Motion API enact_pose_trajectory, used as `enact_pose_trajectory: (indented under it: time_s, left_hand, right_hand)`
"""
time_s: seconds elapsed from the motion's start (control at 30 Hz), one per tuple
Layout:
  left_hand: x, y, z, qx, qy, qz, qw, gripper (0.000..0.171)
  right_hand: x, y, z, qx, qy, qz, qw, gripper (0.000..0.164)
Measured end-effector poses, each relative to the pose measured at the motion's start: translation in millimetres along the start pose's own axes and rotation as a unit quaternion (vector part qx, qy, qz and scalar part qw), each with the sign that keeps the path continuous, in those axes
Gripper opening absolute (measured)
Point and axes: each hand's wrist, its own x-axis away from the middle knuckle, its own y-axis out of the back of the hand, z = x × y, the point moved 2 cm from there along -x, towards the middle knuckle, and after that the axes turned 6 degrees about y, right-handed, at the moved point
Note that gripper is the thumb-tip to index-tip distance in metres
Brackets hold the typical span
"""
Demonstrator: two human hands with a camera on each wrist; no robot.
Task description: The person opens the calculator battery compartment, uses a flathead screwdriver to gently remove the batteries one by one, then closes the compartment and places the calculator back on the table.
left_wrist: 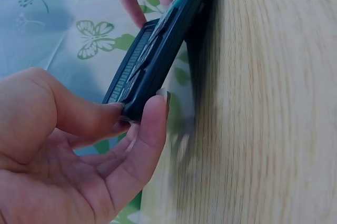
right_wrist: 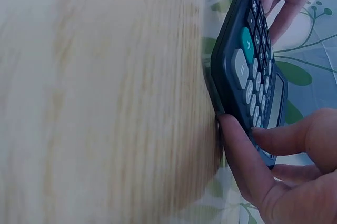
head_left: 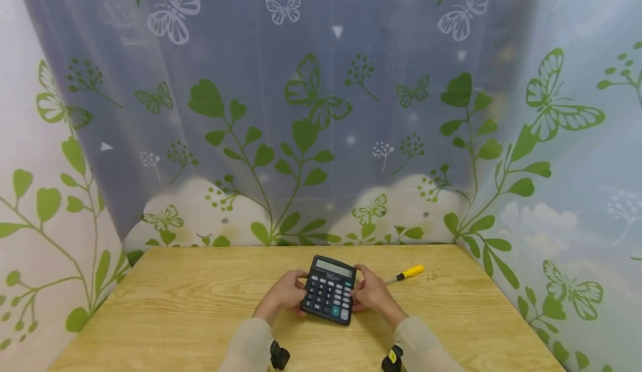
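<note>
A black desk calculator with a grey display, dark number keys and a teal plus key is held between both hands, over the wooden table. My left hand grips its left edge, the thumb on top and fingers beneath, as the left wrist view shows around the calculator's corner. On the opposite edge my right hand pinches the calculator with the thumb on its face side and a finger under it. Its near edge sits close over the table, and the display end tilts up.
A screwdriver with a yellow and black handle lies on the wooden table, just beyond my right hand. Behind and beside the table hang curtains printed with leaves and butterflies.
</note>
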Motion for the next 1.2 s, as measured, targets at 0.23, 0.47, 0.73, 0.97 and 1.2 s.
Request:
enact_pose_trajectory:
  time_s: [0.23, 0.47, 0.73, 0.97, 1.2]
  left_hand:
    - [6.9, 1.4, -1.3, -0.027, -0.011, -0.014, 0.9995, 0.059]
    - [13.5, 0.6, 0.6, -0.034, -0.021, -0.028, 0.9988, 0.055]
    - [20.3, 0.7, -0.4, -0.008, -0.030, -0.019, 0.9993, 0.054]
    - [22.8, 0.0, 0.7, -0.002, -0.027, -0.032, 0.9991, 0.052]
    - [29.8, 0.0, 3.7, -0.002, -0.024, -0.039, 0.9989, 0.050]
  right_hand:
    - [2, -4, 0, -0.020, -0.010, 0.008, 1.000, 0.067]
    - [7, -7, 3, -0.032, -0.003, 0.006, 0.999, 0.067]
    - [10, -9, 4, -0.042, -0.002, -0.005, 0.999, 0.068]
    - [12, -9, 5, -0.038, -0.005, -0.005, 0.999, 0.067]
    - [15, -10, 6, -0.039, 0.003, 0.006, 0.999, 0.067]
